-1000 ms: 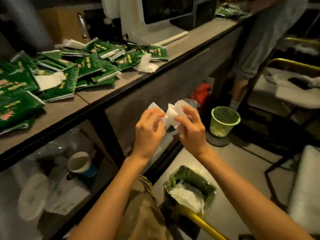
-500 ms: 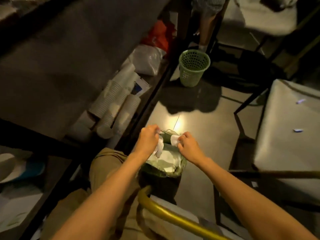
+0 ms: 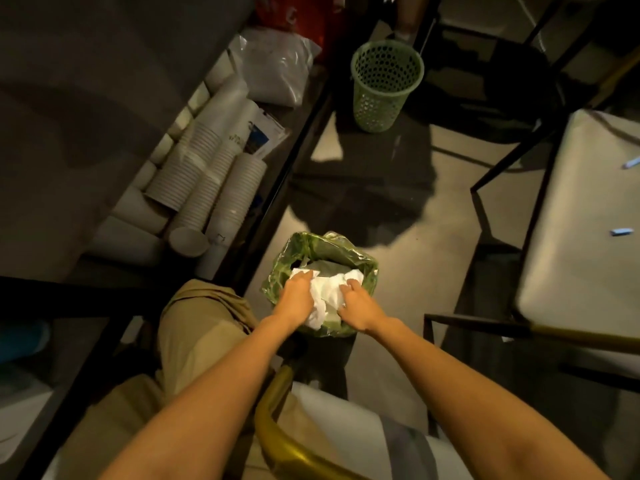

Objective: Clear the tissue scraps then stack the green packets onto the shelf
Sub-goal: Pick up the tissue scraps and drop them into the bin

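Down in the mouth of a small bin (image 3: pixel 284 268) lined with a green plastic bag, just below centre toward six o'clock: both hands. At the bin's nine o'clock side, the left hand (image 3: pixel 298 299), fingers curled down over a crumpled white wad of tissue scraps (image 3: pixel 327 296). At its three o'clock side, the right hand (image 3: pixel 360 306), fingers bent and hooked onto the wad's other edge. Tissue scraps between the two hands, touching both, inside the liner's rim; beneath them something darker, too dim to make out.

On the floor (image 3: pixel 433 289) toward twelve o'clock, well apart from the bin, an upright green mesh basket (image 3: pixel 386 84). Toward ten o'clock, on a low shelf (image 3: pixel 301 133) under the surface, sleeves of stacked paper cups (image 3: pixel 207 181) lying on their sides, with a clear plastic bag (image 3: pixel 277 67) just beyond them. At three o'clock, a pale seat pad (image 3: pixel 581 237) carrying two small blue bits. At six o'clock, a curved gold armrest (image 3: pixel 277 441), and beside it, toward seven o'clock, a khaki trouser leg (image 3: pixel 201 327).
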`<state>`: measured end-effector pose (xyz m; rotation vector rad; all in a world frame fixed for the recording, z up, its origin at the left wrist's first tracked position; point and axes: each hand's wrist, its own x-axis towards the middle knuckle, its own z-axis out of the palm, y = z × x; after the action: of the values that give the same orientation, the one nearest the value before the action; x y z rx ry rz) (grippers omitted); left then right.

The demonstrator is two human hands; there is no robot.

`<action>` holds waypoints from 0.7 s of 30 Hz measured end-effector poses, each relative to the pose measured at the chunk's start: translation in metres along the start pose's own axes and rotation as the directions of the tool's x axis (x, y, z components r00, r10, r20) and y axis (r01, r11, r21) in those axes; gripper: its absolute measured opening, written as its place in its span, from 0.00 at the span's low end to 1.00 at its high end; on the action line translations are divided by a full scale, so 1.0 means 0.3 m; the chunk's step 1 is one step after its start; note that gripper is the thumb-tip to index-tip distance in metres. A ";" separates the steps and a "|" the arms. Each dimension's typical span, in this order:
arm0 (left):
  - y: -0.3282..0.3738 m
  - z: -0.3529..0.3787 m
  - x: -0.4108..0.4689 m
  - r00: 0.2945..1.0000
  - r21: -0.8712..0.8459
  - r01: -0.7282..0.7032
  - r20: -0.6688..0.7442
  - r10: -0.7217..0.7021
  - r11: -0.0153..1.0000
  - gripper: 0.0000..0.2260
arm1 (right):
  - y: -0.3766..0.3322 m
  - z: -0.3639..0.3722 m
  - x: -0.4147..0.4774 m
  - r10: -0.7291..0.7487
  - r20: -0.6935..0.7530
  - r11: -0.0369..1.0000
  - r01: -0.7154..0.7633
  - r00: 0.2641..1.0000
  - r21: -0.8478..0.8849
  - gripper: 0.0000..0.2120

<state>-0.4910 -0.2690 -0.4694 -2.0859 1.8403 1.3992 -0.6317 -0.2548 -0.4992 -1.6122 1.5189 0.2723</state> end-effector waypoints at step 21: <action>0.235 -0.686 -0.485 0.675 0.303 -0.131 -0.670 0.309 0.944 0.15 | -0.584 -0.520 -0.323 -0.475 -0.555 0.878 0.326 0.683 -0.350 0.15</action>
<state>-0.4123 -0.2899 -0.2207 -2.5427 2.4253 0.3017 -0.5597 -0.3206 -0.2649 -2.3310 1.5740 -0.4131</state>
